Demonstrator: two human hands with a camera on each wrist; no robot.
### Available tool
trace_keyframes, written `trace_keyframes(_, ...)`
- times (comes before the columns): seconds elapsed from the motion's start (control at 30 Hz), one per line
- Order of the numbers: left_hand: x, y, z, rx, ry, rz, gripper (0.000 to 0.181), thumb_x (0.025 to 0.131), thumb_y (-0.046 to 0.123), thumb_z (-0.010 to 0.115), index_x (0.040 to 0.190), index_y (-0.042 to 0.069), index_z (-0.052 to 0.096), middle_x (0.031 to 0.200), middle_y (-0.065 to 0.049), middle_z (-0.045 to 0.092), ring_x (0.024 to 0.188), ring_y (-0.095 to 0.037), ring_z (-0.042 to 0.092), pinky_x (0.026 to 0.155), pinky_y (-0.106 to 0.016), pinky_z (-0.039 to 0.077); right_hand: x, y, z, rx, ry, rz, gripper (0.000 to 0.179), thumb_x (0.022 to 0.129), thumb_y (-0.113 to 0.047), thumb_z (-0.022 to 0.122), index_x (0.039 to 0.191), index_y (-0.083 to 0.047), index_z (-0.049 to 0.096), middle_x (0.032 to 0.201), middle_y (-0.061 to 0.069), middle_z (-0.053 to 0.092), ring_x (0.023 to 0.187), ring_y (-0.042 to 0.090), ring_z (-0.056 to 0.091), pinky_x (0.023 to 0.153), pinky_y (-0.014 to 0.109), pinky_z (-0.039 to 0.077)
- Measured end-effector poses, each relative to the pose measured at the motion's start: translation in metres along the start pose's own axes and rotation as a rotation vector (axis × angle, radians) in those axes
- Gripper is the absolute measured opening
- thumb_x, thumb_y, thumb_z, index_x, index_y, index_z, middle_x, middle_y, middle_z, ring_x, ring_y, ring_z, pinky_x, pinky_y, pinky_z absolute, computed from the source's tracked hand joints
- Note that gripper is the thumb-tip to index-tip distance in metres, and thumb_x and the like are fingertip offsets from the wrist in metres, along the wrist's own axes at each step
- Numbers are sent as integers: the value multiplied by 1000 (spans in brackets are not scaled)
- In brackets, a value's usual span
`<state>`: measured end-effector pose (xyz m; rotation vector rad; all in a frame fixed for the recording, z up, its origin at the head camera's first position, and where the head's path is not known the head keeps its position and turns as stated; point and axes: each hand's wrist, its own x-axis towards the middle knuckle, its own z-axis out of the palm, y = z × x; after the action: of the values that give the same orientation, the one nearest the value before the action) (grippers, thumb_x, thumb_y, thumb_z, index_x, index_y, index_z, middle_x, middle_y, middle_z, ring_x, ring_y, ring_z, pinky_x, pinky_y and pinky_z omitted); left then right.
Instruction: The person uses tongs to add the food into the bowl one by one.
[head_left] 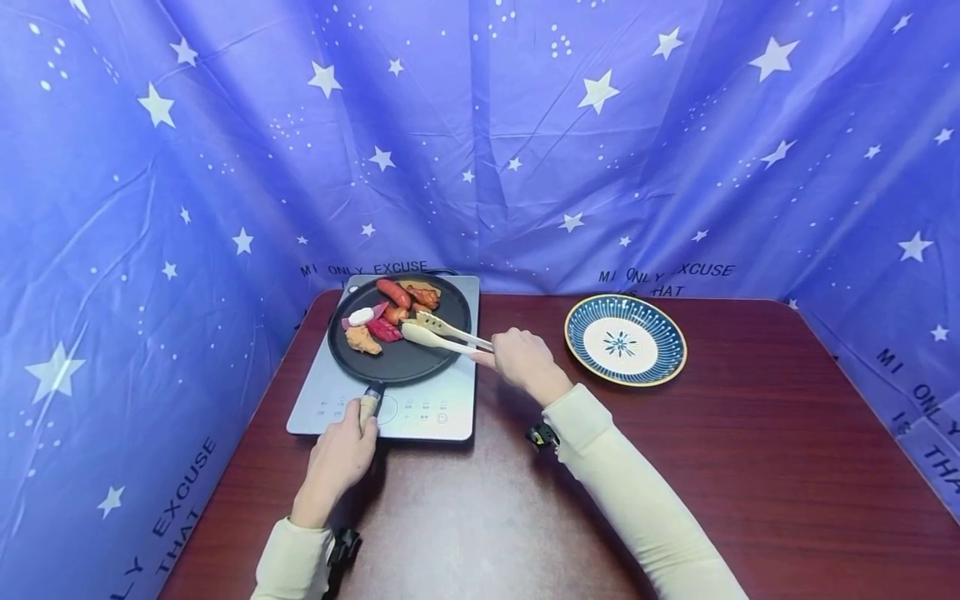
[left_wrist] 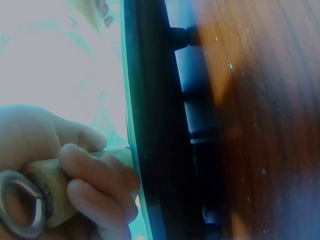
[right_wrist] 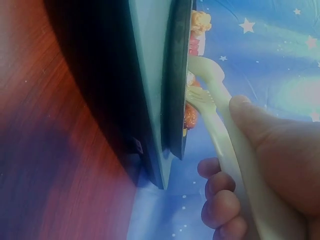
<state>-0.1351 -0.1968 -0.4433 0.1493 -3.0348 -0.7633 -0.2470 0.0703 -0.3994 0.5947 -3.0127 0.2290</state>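
Note:
My left hand [head_left: 343, 450] grips the light-coloured handle [head_left: 369, 405] of a black frying pan [head_left: 405, 367]; the left wrist view shows fingers curled round that handle [left_wrist: 57, 182], with a metal ring [left_wrist: 9, 205] at its end. With my right hand [head_left: 522, 362] I hold cream-coloured tongs [head_left: 433, 337], thumb along one arm and fingers under the other [right_wrist: 220, 135]. Their tips reach over the pan's right half, beside the food. In the pan lie a red sausage [head_left: 393, 292], a browned meat piece [head_left: 425, 297], a dark-red piece [head_left: 384, 331], a white oval piece [head_left: 361, 317] and a golden fried piece [head_left: 363, 339].
The pan sits on a silver induction cooker [head_left: 311, 408] with touch markings along its front. To the right, a blue-patterned plate [head_left: 667, 354] with a yellow rim stands on the dark red wooden table [head_left: 765, 433]. A blue star-printed curtain [head_left: 525, 208] hangs behind and at both sides.

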Motion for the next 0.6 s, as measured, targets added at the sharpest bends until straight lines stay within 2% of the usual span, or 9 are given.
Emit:
trace_keyframes(0.43, 0, -1, 1, 2, -5, -6, 39, 95, 27, 44, 125, 2, 45, 76, -21, 59, 68, -38, 61, 55, -49, 42, -2, -4, 3, 0, -9, 20, 51, 91, -55, 51, 72, -7, 56, 62, 8, 52, 57, 29, 57, 55, 44, 47)
trace_keyframes(0.6, 0, -1, 1, 2, 0, -2, 40, 96, 27, 44, 126, 1, 45, 77, -22, 59, 69, -39, 61, 55, -49, 42, -11, 2, 3, 0, 45, 20, 50, 91, -54, 51, 72, -9, 53, 59, 7, 50, 55, 29, 55, 52, 43, 45)
